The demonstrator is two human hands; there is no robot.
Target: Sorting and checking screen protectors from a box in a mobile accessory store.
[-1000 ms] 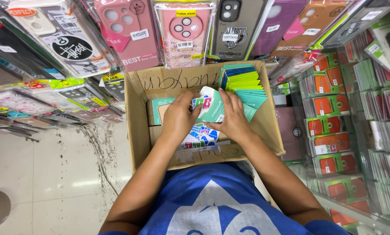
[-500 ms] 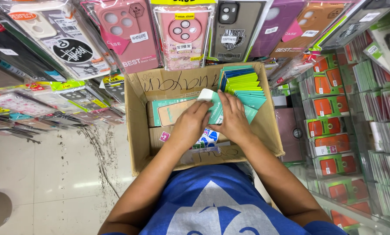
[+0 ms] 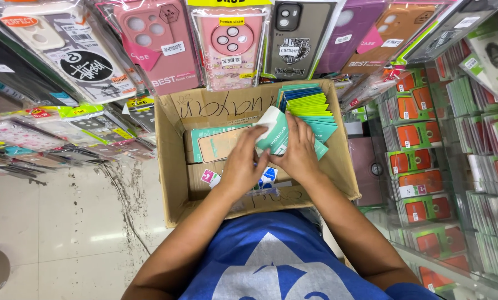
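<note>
**Brown box, two busy hands**

Brown cardboard makes up the open box [image 3: 174, 166] that sits in front of the person, close to the blue shirt [image 3: 276, 266]. Both hands are down inside it.

The left hand [image 3: 243, 164] is curled around the near side of a small teal and white packet [image 3: 275, 133]. Its fingers bend over the packet's front, so it is gripping it. The right hand [image 3: 300, 150] holds the same packet from the other side, with its fingers pressed on the top edge. The packet is up off the bottom of the box, in the middle, tilted a little between the two hands.

Just behind the right hand stands a row of thin packets [image 3: 310, 108] in green, teal and dark blue. They lean like cards against the far right corner of the box. On the left side of the box lies a flat pack [image 3: 215, 143] with a peach front and a teal edge. Under the hands peek out a few small flat packs with pink and blue marks [image 3: 211, 176].

Above the box hang phone cases in clear bags, like a pink case [image 3: 160, 44] and a grey one [image 3: 298, 39]. On the right are shelves full of orange and green packs [image 3: 421, 133]. The floor [image 3: 54, 222] on the left is pale and shiny, with dark cracks.
</note>
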